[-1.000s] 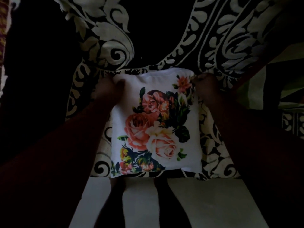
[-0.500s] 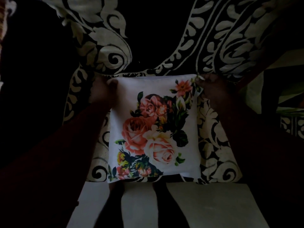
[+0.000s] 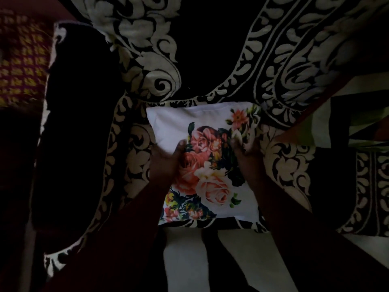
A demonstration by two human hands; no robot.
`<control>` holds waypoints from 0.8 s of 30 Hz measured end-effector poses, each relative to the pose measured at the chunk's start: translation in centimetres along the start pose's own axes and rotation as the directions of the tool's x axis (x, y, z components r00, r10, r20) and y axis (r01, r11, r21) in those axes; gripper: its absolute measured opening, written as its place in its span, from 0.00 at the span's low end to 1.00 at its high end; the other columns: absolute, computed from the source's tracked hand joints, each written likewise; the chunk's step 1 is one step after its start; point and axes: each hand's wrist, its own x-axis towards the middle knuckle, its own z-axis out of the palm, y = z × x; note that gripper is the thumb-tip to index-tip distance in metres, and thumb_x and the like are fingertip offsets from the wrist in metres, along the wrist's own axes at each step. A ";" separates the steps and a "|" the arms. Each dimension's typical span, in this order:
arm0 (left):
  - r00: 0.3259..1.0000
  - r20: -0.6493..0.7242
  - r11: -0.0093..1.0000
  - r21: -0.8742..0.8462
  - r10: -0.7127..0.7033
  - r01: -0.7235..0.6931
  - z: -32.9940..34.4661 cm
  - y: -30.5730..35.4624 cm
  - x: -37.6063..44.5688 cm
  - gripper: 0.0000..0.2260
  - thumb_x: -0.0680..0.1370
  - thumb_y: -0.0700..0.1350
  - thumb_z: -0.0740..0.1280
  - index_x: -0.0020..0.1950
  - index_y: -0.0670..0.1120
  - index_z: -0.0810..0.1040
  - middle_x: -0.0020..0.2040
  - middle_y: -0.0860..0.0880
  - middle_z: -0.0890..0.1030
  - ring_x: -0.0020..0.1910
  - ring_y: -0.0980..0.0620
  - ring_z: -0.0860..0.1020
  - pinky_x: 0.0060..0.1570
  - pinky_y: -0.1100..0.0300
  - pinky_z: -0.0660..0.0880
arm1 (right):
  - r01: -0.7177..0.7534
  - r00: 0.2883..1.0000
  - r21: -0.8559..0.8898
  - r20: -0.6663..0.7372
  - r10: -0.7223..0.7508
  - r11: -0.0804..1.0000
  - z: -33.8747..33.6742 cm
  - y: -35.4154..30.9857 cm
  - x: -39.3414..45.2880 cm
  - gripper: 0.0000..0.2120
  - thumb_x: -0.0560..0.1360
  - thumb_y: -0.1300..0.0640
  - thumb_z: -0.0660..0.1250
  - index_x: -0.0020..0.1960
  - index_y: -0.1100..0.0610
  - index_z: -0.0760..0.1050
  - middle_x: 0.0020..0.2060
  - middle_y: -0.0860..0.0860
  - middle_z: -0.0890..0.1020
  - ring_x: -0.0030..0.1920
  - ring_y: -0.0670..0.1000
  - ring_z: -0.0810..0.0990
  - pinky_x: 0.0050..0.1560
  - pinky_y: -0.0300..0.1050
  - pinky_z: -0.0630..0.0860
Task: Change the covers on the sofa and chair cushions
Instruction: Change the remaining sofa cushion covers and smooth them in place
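A white cushion (image 3: 207,165) printed with pink and peach roses lies flat on a black-and-white patterned seat cover (image 3: 139,157). My left hand (image 3: 165,159) rests palm-down on the cushion's left half, fingers together and pointing away from me. My right hand (image 3: 245,150) lies on its right half, next to the small orange flower. Both hands press on the top of the cushion and neither grips an edge. The scene is very dark, so finger detail is hard to make out.
The patterned cover runs up the chair back (image 3: 147,49) and over the left armrest (image 3: 80,123). A red-and-yellow checked fabric (image 3: 23,60) shows at far left. Pale floor (image 3: 183,260) lies below the seat's front edge, crossed by dark shadows.
Both hands left the cushion's far corners and moved inward and toward me onto its top face. The camera view shifted, so the cushion sits lower and more to the right.
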 end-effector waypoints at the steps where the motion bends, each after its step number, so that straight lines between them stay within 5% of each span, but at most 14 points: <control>1: 1.000 0.012 1.000 -0.023 0.009 -0.009 -0.1 -0.7 0.2 0.42 0.61 0.78 0.73 0.67 0.54 0.75 0.62 0.53 0.82 0.62 0.52 0.80 0.63 0.46 0.77 | 0.023 1.000 0.031 -0.009 -0.023 0.999 -0.2 0.1 -0.5 0.49 0.68 0.30 0.71 0.80 0.53 0.59 0.74 0.53 0.70 0.73 0.54 0.70 0.64 0.35 0.64; 3: 0.998 0.023 0.996 -0.070 0.058 -0.056 -0.4 -0.6 0.1 0.38 0.62 0.75 0.75 0.65 0.55 0.77 0.60 0.55 0.83 0.60 0.54 0.81 0.61 0.46 0.79 | 0.085 0.996 0.098 -0.029 -0.082 0.992 -0.9 -0.5 -1.4 0.53 0.62 0.24 0.71 0.78 0.51 0.63 0.72 0.50 0.73 0.71 0.51 0.72 0.69 0.44 0.70; 5: 0.991 0.001 0.986 -0.097 0.133 -0.132 -1.3 1.7 -1.6 0.36 0.65 0.71 0.76 0.68 0.56 0.75 0.62 0.57 0.82 0.62 0.56 0.80 0.63 0.51 0.78 | 0.182 0.983 0.135 -0.032 -0.179 0.974 -1.5 -1.3 -1.8 0.48 0.66 0.29 0.74 0.79 0.47 0.61 0.73 0.46 0.71 0.73 0.47 0.70 0.73 0.51 0.70; 8: 0.951 -0.057 0.944 -0.113 0.304 -0.308 -3.1 4.8 -4.1 0.35 0.70 0.61 0.78 0.73 0.52 0.70 0.66 0.55 0.78 0.61 0.60 0.77 0.60 0.72 0.72 | 0.261 0.965 0.227 -0.046 -0.258 0.938 -2.6 -3.5 -3.0 0.47 0.69 0.37 0.77 0.80 0.44 0.56 0.75 0.40 0.66 0.75 0.43 0.65 0.75 0.53 0.66; 14: 0.824 -0.036 0.808 -0.177 0.566 -0.562 -6.1 9.9 -2.4 0.43 0.72 0.59 0.78 0.80 0.49 0.60 0.75 0.50 0.72 0.74 0.51 0.71 0.71 0.42 0.70 | 0.282 0.960 0.317 -0.091 -0.267 0.906 -3.6 -8.1 -1.6 0.55 0.66 0.36 0.78 0.82 0.46 0.50 0.77 0.44 0.64 0.76 0.44 0.65 0.75 0.56 0.67; 19: 0.751 -0.046 0.742 -0.124 0.659 -0.658 -5.8 13.7 1.8 0.41 0.74 0.57 0.77 0.81 0.53 0.59 0.76 0.52 0.69 0.76 0.54 0.68 0.73 0.44 0.67 | 0.331 0.944 0.301 -0.109 -0.313 0.894 -2.7 -11.6 2.0 0.55 0.67 0.34 0.76 0.82 0.46 0.48 0.80 0.44 0.58 0.78 0.47 0.60 0.77 0.57 0.62; 22: 0.752 -0.037 0.749 -0.076 0.658 -0.659 -5.1 14.6 4.3 0.42 0.73 0.61 0.76 0.80 0.52 0.60 0.75 0.52 0.71 0.74 0.57 0.69 0.73 0.48 0.68 | 0.334 0.943 0.283 -0.094 -0.320 0.899 -2.0 -12.1 4.2 0.51 0.73 0.44 0.75 0.82 0.51 0.45 0.75 0.41 0.56 0.76 0.42 0.57 0.78 0.49 0.59; 24: 0.764 -0.014 0.763 -0.048 0.645 -0.645 -4.7 14.8 5.6 0.41 0.73 0.62 0.75 0.79 0.51 0.61 0.74 0.53 0.72 0.73 0.58 0.71 0.72 0.51 0.70 | 0.317 0.949 0.256 -0.075 -0.308 0.913 -1.6 -12.2 5.2 0.51 0.73 0.41 0.74 0.82 0.52 0.45 0.79 0.44 0.55 0.78 0.45 0.57 0.78 0.51 0.59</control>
